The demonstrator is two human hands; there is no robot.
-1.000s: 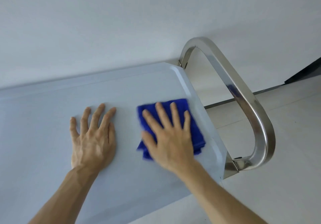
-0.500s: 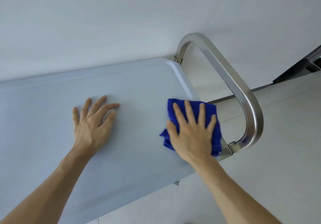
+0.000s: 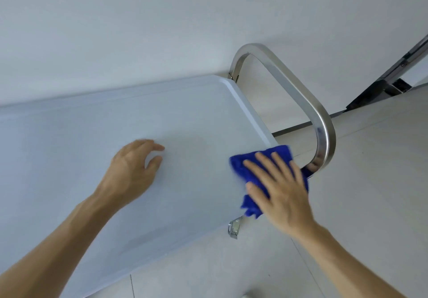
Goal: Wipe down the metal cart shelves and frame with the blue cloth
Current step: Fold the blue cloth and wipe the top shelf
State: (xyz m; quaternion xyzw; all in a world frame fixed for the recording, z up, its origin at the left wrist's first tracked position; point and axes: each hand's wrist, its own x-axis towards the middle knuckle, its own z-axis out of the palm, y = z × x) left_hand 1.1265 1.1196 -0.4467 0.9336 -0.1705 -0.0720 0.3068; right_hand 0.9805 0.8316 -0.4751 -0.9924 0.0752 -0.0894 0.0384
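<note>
My right hand (image 3: 281, 190) had slid the blue cloth (image 3: 261, 172) from mid-shelf to the right edge of the cart shelf (image 3: 115, 121), just beside the steel handle (image 3: 323, 121); its grip was wide, fingers flat on the cloth. My left hand (image 3: 132, 170), flat a second ago, had curled loosely on its fingertips, holding nothing. I could see the floor (image 3: 370, 182) beyond.
</note>
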